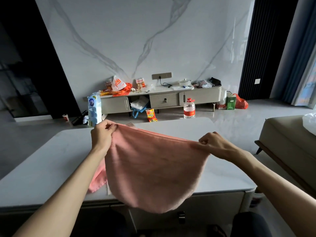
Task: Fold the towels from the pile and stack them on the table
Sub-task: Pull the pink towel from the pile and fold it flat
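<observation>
Pink terry towel hangs spread between the two hands above the pale grey tabletop, its upper edge stretched taut from one held corner to the other, so its long axis runs left to right across the person's front. The left hand grips the left corner with its fingers curled tight over the cloth, and the right hand pinches the right corner, its fingers bunched together on the hem. The left corner stands higher in the view and farther out over the tabletop than the right one, so the edge slants. From that edge the towel falls toward the person, sagging into a rounded belly whose lowest part hangs past the near rim of the tabletop. The coming move, as I judge it, is either to lay the towel flat or to bring the two corners together for a first fold, and each hand is already at its own end for that. A crumpled pink cloth lies on the tabletop just beneath the left forearm, beside the towel's left side; whether it is another towel or part of this one I cannot tell
</observation>
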A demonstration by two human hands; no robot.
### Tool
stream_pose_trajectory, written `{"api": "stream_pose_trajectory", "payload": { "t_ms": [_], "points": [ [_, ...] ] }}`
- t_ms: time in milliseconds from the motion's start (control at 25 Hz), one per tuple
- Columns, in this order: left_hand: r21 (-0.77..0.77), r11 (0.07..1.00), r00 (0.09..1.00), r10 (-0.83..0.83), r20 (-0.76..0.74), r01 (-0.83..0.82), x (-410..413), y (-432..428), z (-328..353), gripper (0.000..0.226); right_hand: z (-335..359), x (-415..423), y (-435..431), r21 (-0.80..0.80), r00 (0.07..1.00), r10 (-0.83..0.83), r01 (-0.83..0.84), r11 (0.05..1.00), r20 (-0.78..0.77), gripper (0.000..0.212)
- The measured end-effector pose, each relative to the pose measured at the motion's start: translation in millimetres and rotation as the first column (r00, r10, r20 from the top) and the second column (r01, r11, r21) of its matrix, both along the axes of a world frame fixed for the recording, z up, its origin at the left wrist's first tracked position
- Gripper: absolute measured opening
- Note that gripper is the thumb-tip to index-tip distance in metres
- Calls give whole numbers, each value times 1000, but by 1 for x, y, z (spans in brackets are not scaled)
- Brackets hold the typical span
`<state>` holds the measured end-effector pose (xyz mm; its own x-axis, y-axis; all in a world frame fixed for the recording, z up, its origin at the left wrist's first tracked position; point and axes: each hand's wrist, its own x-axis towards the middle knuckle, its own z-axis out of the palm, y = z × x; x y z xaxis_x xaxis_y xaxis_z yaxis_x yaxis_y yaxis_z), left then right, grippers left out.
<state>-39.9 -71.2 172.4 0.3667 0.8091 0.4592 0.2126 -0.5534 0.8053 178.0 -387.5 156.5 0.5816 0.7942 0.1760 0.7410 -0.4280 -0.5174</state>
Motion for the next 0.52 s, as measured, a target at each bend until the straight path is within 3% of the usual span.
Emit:
{"api": "stream_pose_trajectory", "payload": {
  "t_ms": [80,120,200,240,320,400,520],
  "points": [
    [15,994,994,-110,-12,111,-1,-13,1,9,-10,10,1,99,980,-174,164,981,100,56],
    [12,983,983,-184,-3,184,0,-22,2,9,-15,15,4,112,954,-232,214,970,191,47],
    [49,957,958,-287,-8,287,1,-39,5,8,-26,19,8,110,901,-247,222,969,357,16],
    [76,945,948,-317,-17,318,2,-47,7,6,-31,16,11,132,887,-219,180,975,406,14],
    [128,917,926,-376,-42,378,6,-60,11,2,-40,-8,22,256,926,-104,8,967,363,26],
    [170,878,894,-437,-98,448,9,-74,17,2,-41,-51,44,406,966,61,-162,899,251,33],
    [204,832,854,-485,-188,517,9,-87,24,5,-33,-96,82,566,986,138,-166,807,93,34]
  ]
}}
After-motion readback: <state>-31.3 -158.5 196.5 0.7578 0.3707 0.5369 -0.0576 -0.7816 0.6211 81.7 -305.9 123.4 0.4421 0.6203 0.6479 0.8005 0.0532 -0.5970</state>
